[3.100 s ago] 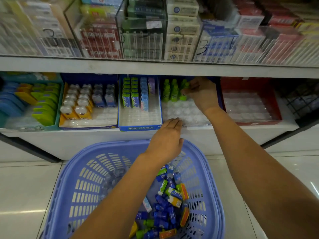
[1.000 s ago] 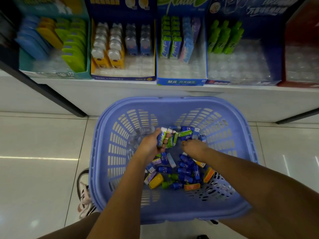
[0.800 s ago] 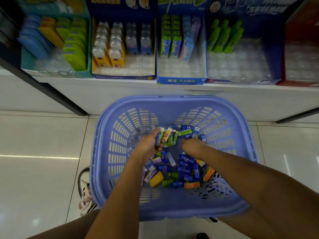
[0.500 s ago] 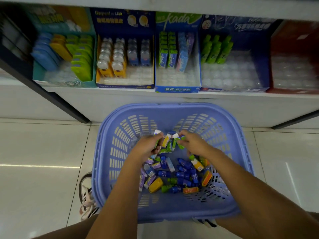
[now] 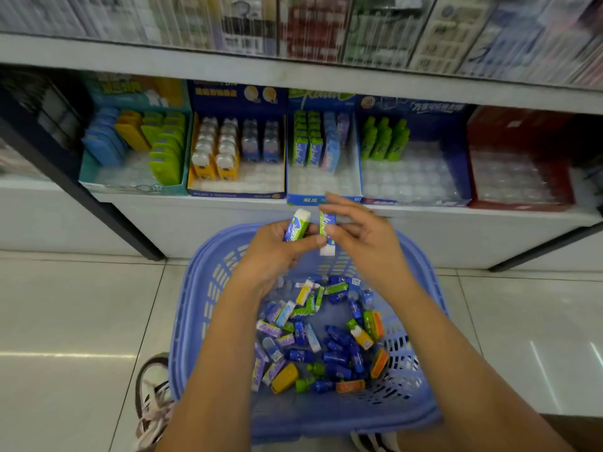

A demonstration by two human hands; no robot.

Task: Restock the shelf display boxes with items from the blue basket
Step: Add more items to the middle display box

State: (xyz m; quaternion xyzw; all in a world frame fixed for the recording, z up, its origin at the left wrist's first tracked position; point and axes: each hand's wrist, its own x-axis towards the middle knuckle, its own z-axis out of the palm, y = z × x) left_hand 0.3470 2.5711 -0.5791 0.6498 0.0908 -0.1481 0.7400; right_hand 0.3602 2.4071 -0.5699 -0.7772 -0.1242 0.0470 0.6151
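Oblong glossy packs (image 5: 297, 228) in left hand (image 5: 277, 254), right hand (image 5: 367, 243), above slotted basket (image 5: 195, 305).

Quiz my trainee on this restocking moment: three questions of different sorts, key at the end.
1. True or false: the left hand holds one green-and-blue pack and the right hand pinches a second pack.
2. Which display box in the row holds matching packs? A: the far-left one. B: the middle box, straight above the hands. C: the far-right one.
3. Fill in: the loose stock lies in the blue ____.
Key: 1 true; 2 B; 3 basket.
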